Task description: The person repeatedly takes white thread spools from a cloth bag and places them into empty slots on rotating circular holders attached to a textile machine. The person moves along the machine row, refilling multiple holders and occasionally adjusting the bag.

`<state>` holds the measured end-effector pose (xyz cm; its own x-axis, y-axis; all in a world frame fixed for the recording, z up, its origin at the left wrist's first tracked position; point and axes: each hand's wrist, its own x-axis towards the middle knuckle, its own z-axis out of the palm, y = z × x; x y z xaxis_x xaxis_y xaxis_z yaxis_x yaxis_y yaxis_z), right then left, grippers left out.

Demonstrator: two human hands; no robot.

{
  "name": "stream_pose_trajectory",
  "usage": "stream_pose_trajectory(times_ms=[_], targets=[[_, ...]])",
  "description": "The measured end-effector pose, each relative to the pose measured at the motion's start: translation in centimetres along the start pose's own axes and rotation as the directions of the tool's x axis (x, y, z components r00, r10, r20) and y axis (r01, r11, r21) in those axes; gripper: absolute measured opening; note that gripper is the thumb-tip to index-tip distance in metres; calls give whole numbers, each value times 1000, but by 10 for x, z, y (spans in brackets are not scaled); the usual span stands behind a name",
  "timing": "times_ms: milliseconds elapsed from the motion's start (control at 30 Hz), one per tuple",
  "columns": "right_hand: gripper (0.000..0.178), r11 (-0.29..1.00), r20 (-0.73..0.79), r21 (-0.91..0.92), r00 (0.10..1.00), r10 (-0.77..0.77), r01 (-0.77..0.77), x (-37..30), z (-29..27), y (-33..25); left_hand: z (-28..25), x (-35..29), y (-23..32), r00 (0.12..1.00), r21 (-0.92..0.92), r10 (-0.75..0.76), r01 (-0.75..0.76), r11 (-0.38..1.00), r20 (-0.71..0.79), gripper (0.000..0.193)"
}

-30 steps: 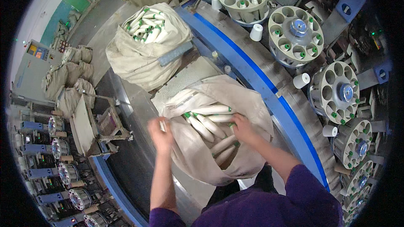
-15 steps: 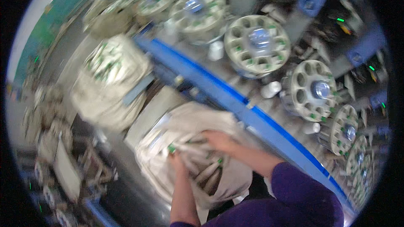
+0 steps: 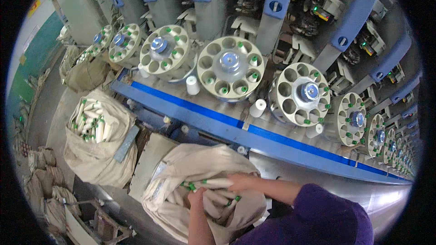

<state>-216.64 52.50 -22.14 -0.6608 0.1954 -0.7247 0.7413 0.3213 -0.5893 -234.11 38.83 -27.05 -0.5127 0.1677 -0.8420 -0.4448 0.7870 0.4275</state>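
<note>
Bobbins (image 3: 219, 183), lower ctr: prob. light, firm; take mid-body. R hand (image 3: 242, 182) grip: around one; L hand (image 3: 196, 195): I can't tell.

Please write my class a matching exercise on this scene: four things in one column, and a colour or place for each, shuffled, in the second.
Column one:
1. Sleeve
2. Long stripe
3. Bobbin tips
4. Left hand

Column two:
A. Green
B. In the mouth of the near sack
C. Purple
D. Bright blue

Pairs: 1-C, 2-D, 3-A, 4-B
</note>
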Motion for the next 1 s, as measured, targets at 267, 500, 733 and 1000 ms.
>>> stream_pose_trajectory(times_ms=[267, 500, 733, 1000], targets=[[80, 287, -153, 943, 985, -75, 168, -113, -70, 7, -36, -35, 12, 872, -390, 449, -352, 851, 193, 38], [74, 562, -94, 817, 991, -96, 131, -142, -89, -24, 1, -142, 122, 570, -729, 586, 36, 683, 577, 38], [54, 156, -72, 981, 964, -257, 115, -185, -131, 2, 72, -204, 199, 509, -634, 569, -57, 771, 646, 36], [22, 72, -299, 940, 907, -297, 334, -275, -162, 92, 143, -248, 240, 536, -855, 747, -86, 511, 393, 46]])
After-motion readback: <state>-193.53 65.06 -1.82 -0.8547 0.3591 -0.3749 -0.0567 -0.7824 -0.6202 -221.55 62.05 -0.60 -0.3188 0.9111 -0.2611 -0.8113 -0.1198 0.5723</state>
